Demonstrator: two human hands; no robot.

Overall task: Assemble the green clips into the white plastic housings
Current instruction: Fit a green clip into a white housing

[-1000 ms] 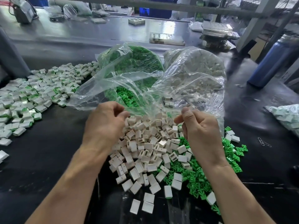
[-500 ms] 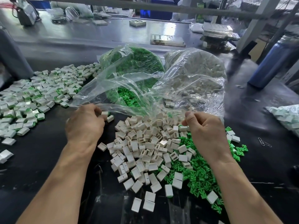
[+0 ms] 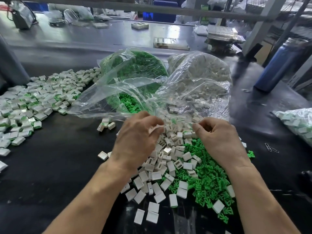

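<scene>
**Risks at the heap of loose parts**

Both hands were over the heap of white housings [image 3: 170, 154] in the middle of the black bench [image 3: 50, 166]. The left hand [image 3: 136, 141] had its fingers curled down into the top of the heap; whether it already held a housing I could not tell, because the fingertips were hidden. The right hand [image 3: 219, 139] was also curled, thumb against forefinger, and it seemed to pinch something small, but the piece itself was not visible. The green clips [image 3: 207, 181] lay as a loose layer under and to the right of the housings, partly mixed with them.

Several things could go wrong, in my judgement. The two kinds of parts were mixed, so fingers could take two pieces at once or take a housing with the slot turned the wrong way. The clear bag of housings [image 3: 199, 81] and the clear bag of clips [image 3: 135, 68] stood open just behind the hands, and the loose film of one hung close above the fingers; a hand could catch it and spill more parts. A few housings [image 3: 106, 126] lay apart, near the assembled pieces [image 3: 33, 102] on the left, so unfinished ones could be counted as finished. Parts near the front of the heap could also be pushed away by a forearm.
</scene>
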